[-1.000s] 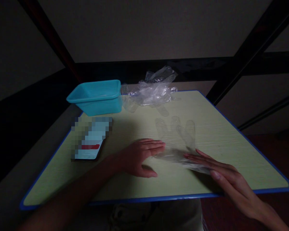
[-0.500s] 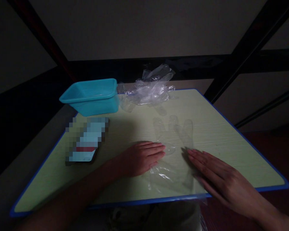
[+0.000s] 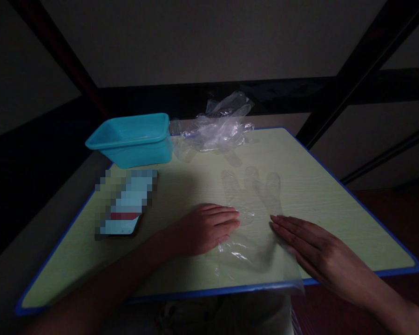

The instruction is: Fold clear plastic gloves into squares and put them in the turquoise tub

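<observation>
A clear disposable plastic glove (image 3: pixel 244 251) lies spread on the table, its fingers pointing away from me and its cuff hanging slightly over the front edge. My left hand (image 3: pixel 211 229) rests on the left side of the glove, fingers stretched out and lying flat. At the glove's right edge is my right hand (image 3: pixel 316 246), palm turned inward and downward, with straight fingers held together; the fingertips touch or nearly touch the plastic. Neither hand is wrapped around anything. A crumpled heap of clear plastic gloves (image 3: pixel 218 130) lies at the table's far edge.
A turquoise plastic basin (image 3: pixel 139 151) stands at the back left of the pale table (image 3: pixel 321 200), which has a blue rim. Nearer on the left lies a phone (image 3: pixel 129 202), its screen lit and partly pixelated. Behind the table rises a wall with dark bars.
My right hand has shifted slightly up and its fingers lie lower against the glove's right edge. The left hand stays in place, and the cuff's right corner has moved a little.
</observation>
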`<control>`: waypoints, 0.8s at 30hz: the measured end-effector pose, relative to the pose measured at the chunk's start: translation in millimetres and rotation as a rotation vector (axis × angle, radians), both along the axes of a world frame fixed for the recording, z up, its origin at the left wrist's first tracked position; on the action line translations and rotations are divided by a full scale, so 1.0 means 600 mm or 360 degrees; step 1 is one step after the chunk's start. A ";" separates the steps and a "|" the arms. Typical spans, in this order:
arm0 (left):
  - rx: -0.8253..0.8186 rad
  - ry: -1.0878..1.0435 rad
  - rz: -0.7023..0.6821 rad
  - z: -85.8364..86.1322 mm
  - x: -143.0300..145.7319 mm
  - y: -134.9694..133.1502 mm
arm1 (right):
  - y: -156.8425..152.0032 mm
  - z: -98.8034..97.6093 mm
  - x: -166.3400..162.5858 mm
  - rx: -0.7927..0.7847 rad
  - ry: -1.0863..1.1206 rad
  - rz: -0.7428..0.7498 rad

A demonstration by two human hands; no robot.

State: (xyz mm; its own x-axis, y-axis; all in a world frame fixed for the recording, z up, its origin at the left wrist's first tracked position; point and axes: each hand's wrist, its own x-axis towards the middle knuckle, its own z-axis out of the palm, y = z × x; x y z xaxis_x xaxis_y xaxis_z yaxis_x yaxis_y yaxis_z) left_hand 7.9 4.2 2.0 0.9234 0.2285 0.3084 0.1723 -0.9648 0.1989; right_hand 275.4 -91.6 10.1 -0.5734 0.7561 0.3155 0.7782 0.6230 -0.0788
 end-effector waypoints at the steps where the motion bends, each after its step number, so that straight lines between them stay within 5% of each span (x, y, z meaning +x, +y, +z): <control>1: -0.0005 0.0002 -0.0004 0.000 0.000 0.000 | 0.000 0.000 -0.001 0.0015 -0.0001 0.0004; 7: -0.0201 0.0013 -0.0005 0.003 -0.001 0.007 | 0.004 0.001 0.002 -0.0028 0.0131 -0.0021; 14: -0.0835 0.0078 0.0089 0.045 0.014 0.032 | 0.031 0.024 0.010 -0.0236 0.0377 -0.0042; 24: -0.1731 0.0207 0.0390 0.057 0.041 0.100 | 0.069 0.040 0.013 -0.0875 0.0772 -0.0355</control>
